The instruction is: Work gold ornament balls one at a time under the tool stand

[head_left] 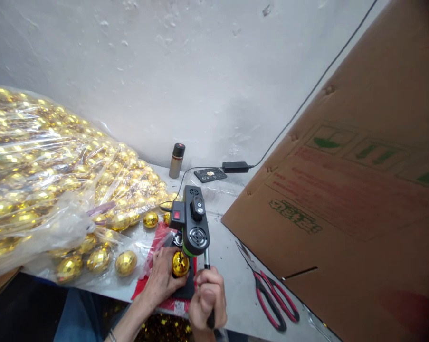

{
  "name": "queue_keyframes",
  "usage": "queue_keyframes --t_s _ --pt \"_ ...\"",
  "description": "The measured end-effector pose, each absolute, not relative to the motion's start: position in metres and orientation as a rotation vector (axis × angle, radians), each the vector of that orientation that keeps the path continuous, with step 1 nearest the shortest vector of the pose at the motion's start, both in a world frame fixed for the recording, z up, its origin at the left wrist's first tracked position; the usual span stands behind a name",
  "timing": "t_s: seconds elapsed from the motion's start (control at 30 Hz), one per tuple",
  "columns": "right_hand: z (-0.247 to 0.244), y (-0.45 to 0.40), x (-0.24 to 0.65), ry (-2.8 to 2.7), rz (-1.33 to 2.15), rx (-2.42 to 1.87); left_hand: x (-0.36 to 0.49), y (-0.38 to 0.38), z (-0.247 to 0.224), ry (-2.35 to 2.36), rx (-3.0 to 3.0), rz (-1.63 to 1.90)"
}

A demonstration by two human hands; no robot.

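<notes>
My left hand [161, 271] is closed round a shiny gold mirrored ball [180, 265], with fingers behind it and the thumb in front. The ball sits right under the front end of a small black bench machine [196, 219], which looks like a mini drill press. The ball hides its tip, so I cannot see whether the two touch. My right hand [209, 297] is wrapped round the black-ended metal lever [207, 259] on the machine's right side. Red plastic [140, 286] lies under the machine's base.
A large clear bag of gold balls [57, 156] fills the left, with loose balls [126, 263] beside it. Red-and-black scissors [271, 294] lie at right against a big cardboard box [342, 199]. Behind stand a small bottle [176, 161], a phone [210, 175] and a power adapter [235, 166].
</notes>
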State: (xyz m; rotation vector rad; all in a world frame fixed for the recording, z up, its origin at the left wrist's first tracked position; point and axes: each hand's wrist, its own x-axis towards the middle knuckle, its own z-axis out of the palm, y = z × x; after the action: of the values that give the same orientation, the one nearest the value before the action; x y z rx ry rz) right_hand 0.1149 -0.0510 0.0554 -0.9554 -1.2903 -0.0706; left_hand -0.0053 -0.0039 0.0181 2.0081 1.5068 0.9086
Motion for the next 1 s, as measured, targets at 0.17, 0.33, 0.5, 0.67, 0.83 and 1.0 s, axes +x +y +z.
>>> queue_keyframes --t_s 0.17,0.33,0.5,0.67,0.83,1.0 --pt "0.051 -0.047 0.114 -1.297 -0.106 -0.952 -0.005 -0.005 0.016 1.513 1.97 0.893" --pt "0.071 -0.048 0.114 -1.33 -0.117 -0.943 -0.006 -0.001 0.013 1.5 1.975 0.924" --pt "0.15 -0.044 0.113 -1.219 0.069 -1.016 -0.009 0.002 0.013 1.435 1.995 0.935" --pt "0.187 -0.041 0.116 -1.287 0.045 -0.992 -0.019 -0.02 -0.01 1.37 2.087 0.958" --pt "0.166 -0.044 0.114 -1.278 0.069 -0.972 -0.038 -0.031 -0.023 1.335 2.175 1.046" --pt "0.155 -0.044 0.112 -1.253 0.041 -0.95 -0.053 0.034 0.025 1.794 2.097 1.1"
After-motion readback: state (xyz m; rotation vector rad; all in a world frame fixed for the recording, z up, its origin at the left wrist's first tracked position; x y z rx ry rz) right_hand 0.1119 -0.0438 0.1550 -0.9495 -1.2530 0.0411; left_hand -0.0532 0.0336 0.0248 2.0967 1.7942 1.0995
